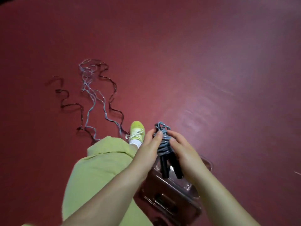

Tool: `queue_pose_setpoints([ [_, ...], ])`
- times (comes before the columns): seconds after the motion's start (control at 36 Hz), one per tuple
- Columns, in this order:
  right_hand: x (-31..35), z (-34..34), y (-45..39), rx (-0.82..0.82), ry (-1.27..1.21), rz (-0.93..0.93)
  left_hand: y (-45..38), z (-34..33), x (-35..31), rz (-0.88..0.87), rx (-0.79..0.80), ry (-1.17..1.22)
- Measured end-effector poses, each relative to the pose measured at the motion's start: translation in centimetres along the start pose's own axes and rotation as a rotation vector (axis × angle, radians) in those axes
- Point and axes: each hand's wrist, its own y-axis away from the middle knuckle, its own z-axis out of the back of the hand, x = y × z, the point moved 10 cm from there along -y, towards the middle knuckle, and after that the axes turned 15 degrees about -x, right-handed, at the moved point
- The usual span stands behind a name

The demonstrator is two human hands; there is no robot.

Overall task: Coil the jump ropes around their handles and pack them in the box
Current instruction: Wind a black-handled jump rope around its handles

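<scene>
A grey jump rope (163,141) is wound in tight turns around its two black handles (169,167), with a knotted loop sticking out on top. My left hand (149,149) grips the bundle from the left and my right hand (184,152) from the right. The handle ends point down toward a clear plastic box (180,199) on the floor under my hands. Loose ropes lie on the floor at the left: a light grey-blue rope (91,88) and a dark rope (114,88), tangled together.
The floor (211,62) is dark red. My leg in light green trousers (101,168) and a yellow-green shoe (137,130) stand beside the box, with the loose ropes' ends running under the leg.
</scene>
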Motion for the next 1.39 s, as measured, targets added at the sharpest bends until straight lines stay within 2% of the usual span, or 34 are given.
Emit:
queue_pose_setpoints([
  [0.11,-6.3,5.6,-2.3,-0.104,-0.028,-0.118,-1.1,-5.6,6.1,0.174,0.174,-0.193],
  [0.17,-9.5,8.0,-3.6,-0.157,0.053,-0.125,-1.7,-7.3,7.9,0.208,0.229,-0.292],
  [0.22,-13.0,9.9,-5.0,-0.201,0.148,-0.146,-2.8,-7.6,10.1,0.235,0.22,-0.451],
  [0.36,-22.9,14.1,-8.7,-0.351,0.25,-0.316,-5.2,-6.7,16.2,0.354,0.257,-0.675],
  [0.64,-33.8,12.5,-14.1,-0.403,0.263,-0.559,-8.2,-5.3,20.6,0.422,0.279,-0.756],
  [0.78,-32.8,10.5,-12.8,-0.349,0.256,-0.565,-8.8,-4.6,20.1,0.401,0.265,-0.743],
  [0.92,-29.3,9.3,-11.7,-0.242,0.27,-0.514,-9.3,-4.9,16.8,0.324,0.246,-0.62],
  [1.03,-22.5,8.3,-11.2,-0.264,0.124,-0.452,-9.9,-5.0,13.4,0.239,0.202,-0.522],
  [1.11,-15.4,4.9,-10.8,-0.189,-0.037,-0.376,-10.7,-3.2,9.4,0.125,0.171,-0.496],
  [1.22,-6.6,-2.4,-9.2,-0.022,-0.095,-0.227,-10.7,4.7,2.2,-0.055,0.042,-0.423],
  [1.31,-1.5,-10.0,-7.2,0.15,-0.023,-0.129,-9.7,13.7,-2.3,-0.159,-0.138,-0.323],
  [1.39,2.1,-18.6,-4.5,0.356,0.113,-0.05,-7.7,22.8,-3.8,-0.189,-0.292,-0.27],
])
